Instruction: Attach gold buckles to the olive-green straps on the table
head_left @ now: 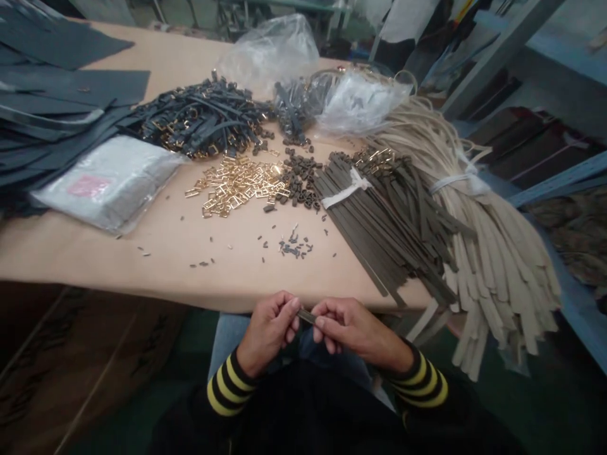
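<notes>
A short dark strip (306, 316) is stretched between my two hands just off the table's front edge. My left hand (274, 328) pinches its left end between thumb and fingers. The right end sits in the closed fingers of my right hand (348, 328). Beyond them on the table lie small dark pieces (294, 245), a heap of gold rectangular buckles (237, 184) and a pile of dark loops (303, 180). To the right is a bundle of dark strips (365, 221) tied with a white band.
Long beige strips (493, 253) hang over the table's (190, 281) right edge. Black buckled straps (194, 120), clear plastic bags (272, 54) and a wrapped white packet (111, 183) lie farther back. Dark sheets (95, 88) cover the left side. A metal rack stands at right.
</notes>
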### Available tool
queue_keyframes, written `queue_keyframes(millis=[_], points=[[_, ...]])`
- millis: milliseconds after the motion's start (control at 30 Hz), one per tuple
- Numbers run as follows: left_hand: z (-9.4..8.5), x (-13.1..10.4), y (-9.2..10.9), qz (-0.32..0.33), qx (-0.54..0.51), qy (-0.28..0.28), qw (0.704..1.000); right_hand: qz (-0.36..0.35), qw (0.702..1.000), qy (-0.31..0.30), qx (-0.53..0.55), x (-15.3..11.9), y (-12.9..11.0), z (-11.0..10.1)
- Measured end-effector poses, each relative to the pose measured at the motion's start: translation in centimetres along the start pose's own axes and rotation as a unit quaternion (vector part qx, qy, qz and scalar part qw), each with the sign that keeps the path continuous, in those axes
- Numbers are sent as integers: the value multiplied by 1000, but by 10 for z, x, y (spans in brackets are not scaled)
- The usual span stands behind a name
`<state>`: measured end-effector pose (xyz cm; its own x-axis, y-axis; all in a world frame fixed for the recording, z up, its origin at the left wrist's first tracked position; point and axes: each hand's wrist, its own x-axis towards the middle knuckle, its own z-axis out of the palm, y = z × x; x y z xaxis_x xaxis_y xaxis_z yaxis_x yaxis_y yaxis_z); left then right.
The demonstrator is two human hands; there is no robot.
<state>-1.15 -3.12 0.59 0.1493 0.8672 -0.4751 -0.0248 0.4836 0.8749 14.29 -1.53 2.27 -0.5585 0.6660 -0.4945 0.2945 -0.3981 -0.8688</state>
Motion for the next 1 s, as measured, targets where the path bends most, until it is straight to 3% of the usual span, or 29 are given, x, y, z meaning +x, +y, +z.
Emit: queue_keyframes(millis=[233,467,567,633,700,767,867,1000], points=[[-6,-7,-16,-10,-46,58,997,-5,996,-39,75,3,14,4],[1,0,-38,-27,-62,-24,997,-60,988,-72,123,7,17,12],[1,-3,-36,69,65,49,994,-55,989,-44,128,10,21,12],[1,-9,-32,182,173,114,961,-41,992,-24,118,11,23,11],[1,-16,-28,272,247,127,921,-32,994,-11,109,11,24,10],[0,-21,-26,319,285,105,898,-28,995,-1,99,11,24,11],[0,-26,-23,333,304,75,889,-20,997,7,76,10,22,14],[-5,-26,-14,255,289,2,923,-4,998,12,55,6,18,17]])
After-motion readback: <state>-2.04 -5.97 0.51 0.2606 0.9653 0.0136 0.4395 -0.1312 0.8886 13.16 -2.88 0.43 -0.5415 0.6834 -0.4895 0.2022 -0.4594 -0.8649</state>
